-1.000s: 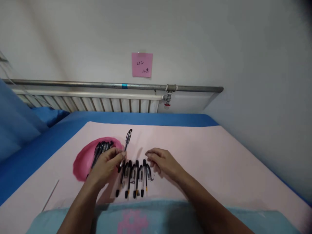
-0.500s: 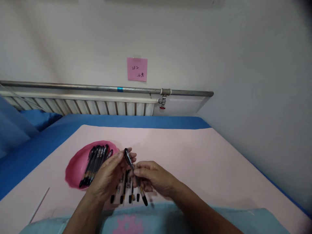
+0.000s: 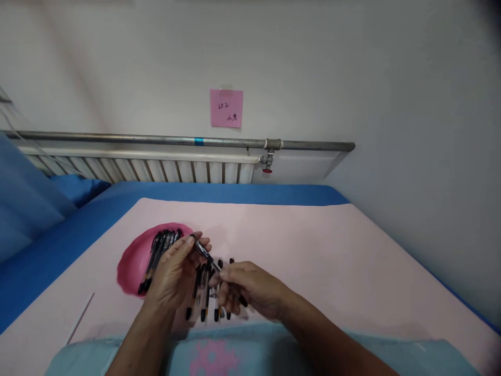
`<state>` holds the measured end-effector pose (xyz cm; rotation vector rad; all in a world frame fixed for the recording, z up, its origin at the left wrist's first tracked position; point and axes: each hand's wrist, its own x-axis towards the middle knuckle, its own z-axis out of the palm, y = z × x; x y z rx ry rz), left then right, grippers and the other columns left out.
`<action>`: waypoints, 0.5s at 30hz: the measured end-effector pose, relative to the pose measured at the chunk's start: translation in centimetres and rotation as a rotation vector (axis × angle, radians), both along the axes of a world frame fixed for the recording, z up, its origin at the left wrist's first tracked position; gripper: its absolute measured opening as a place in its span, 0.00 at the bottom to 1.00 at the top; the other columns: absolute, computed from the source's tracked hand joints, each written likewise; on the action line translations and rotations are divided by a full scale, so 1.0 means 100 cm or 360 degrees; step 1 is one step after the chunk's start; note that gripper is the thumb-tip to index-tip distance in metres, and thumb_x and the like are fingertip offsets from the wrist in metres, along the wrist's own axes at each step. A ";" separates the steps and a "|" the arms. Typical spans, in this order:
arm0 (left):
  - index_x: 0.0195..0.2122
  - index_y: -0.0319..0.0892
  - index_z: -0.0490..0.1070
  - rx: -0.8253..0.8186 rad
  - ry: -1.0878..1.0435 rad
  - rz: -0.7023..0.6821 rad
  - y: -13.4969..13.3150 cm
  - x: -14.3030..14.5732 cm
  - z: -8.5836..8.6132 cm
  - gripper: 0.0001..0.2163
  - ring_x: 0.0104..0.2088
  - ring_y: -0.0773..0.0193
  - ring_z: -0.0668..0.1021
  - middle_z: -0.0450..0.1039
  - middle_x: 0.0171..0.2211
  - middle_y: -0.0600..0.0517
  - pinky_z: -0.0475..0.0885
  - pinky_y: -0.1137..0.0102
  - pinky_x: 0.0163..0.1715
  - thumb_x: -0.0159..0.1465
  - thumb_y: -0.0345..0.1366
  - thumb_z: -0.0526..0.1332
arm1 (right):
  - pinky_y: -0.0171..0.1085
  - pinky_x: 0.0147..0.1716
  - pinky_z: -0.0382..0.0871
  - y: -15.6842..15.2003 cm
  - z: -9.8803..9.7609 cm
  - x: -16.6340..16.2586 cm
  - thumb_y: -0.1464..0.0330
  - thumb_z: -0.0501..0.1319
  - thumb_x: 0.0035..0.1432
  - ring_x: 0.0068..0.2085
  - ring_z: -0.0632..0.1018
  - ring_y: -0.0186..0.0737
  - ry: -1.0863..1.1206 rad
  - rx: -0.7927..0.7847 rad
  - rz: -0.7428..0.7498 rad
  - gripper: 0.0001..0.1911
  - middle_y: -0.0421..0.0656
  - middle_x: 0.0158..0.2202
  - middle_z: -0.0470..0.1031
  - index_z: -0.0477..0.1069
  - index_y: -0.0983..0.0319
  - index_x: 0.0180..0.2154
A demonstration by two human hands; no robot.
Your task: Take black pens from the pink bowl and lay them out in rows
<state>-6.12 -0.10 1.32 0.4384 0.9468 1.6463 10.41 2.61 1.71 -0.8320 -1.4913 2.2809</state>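
Between my two hands is a black-capped gel pen [image 3: 202, 250], slanting down to the right. My left hand [image 3: 172, 277] is closed on its upper, clipped end, with thumb and fingers pinching it. Lower down, my right hand [image 3: 256, 287] grips the clear barrel, and a black end pokes out below its fingers. Several similar pens [image 3: 204, 300] lie on the pink surface beneath my hands, partly covered by them. To the left, a pink bowl [image 3: 127, 263] with a wavy rim holds more black pens [image 3: 155, 256], part of them hidden behind my left hand.
A thin white stick [image 3: 80, 318] lies at the lower left. The pink table cover [image 3: 297, 245] has a blue border [image 3: 242, 193]. Behind stand a radiator [image 3: 180, 171] and a pipe with a red valve [image 3: 267, 171]. Light-blue cloth [image 3: 156, 360] is at the front.
The right hand has slid along the pen, covering more of its lower barrel. The pen now tilts flatter. The whole view has shifted slightly, with the scene moving right.
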 end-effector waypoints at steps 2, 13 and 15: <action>0.34 0.38 0.73 -0.0032 -0.0055 0.0124 0.001 -0.007 0.004 0.06 0.31 0.66 0.77 0.76 0.31 0.50 0.73 0.74 0.28 0.55 0.31 0.62 | 0.28 0.16 0.57 0.000 0.001 0.001 0.63 0.57 0.50 0.16 0.67 0.27 -0.0077 0.0017 0.0012 0.11 0.37 0.19 0.69 0.67 0.65 0.29; 0.31 0.38 0.70 -0.0151 -0.0070 -0.0261 -0.002 -0.007 0.006 0.05 0.13 0.80 0.55 0.55 0.17 0.61 0.48 0.82 0.09 0.55 0.32 0.62 | 0.27 0.15 0.56 0.003 -0.005 0.001 0.63 0.56 0.52 0.16 0.67 0.27 -0.0100 0.0153 -0.0094 0.11 0.36 0.18 0.69 0.68 0.65 0.31; 0.38 0.37 0.71 -0.0202 0.0031 -0.0398 -0.005 0.001 0.004 0.12 0.13 0.81 0.55 0.57 0.19 0.60 0.48 0.83 0.10 0.54 0.36 0.63 | 0.28 0.15 0.56 0.002 -0.006 0.001 0.62 0.55 0.53 0.16 0.67 0.27 -0.0063 0.0166 -0.0090 0.12 0.36 0.18 0.69 0.68 0.65 0.31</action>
